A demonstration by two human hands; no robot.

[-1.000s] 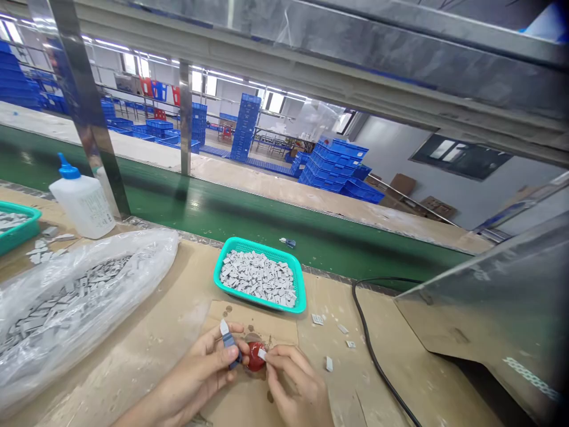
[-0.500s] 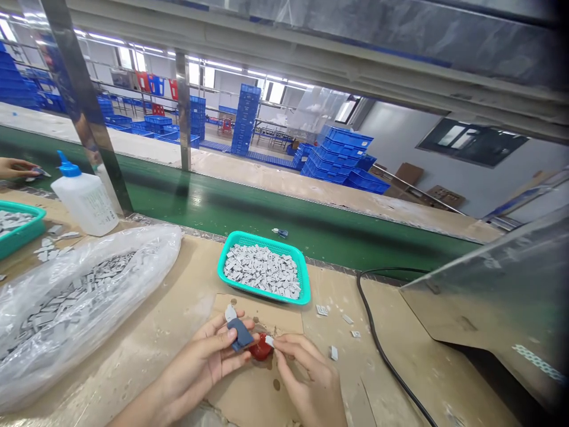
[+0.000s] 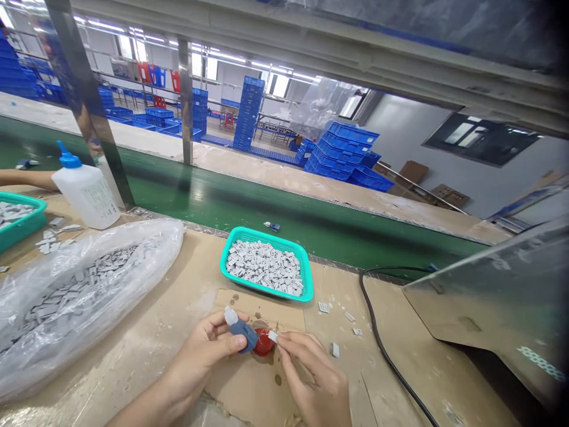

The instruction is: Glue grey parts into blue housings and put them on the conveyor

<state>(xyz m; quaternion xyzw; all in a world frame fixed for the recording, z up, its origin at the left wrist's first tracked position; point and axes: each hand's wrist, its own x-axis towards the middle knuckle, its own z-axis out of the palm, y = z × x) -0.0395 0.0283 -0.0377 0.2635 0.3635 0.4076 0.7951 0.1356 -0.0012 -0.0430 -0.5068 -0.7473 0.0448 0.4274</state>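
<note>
Toward six o'clock, low over the surface (image 3: 195,252), the left hand (image 3: 195,356) is reaching in from seven, palm partly upturned, its grip pinching a dark blue part (image 3: 244,336) whose pale tip (image 3: 230,315) is pointing toward eleven. From five, the right hand (image 3: 317,370) is angling in, thumb and fingertips closing on a small white piece (image 3: 272,337) beside the red dish (image 3: 263,344); whether they are touching, I cannot tell. Both parts are looking light and stiff; the broad blue body is offering the surer hold, the thin piece only its edges, perhaps slippery. At twelve, a teal basket (image 3: 310,276) is holding many pale pieces. At ten, a bottle (image 3: 89,193) is standing; beyond, a green belt (image 3: 222,207) is stretching across.
</note>
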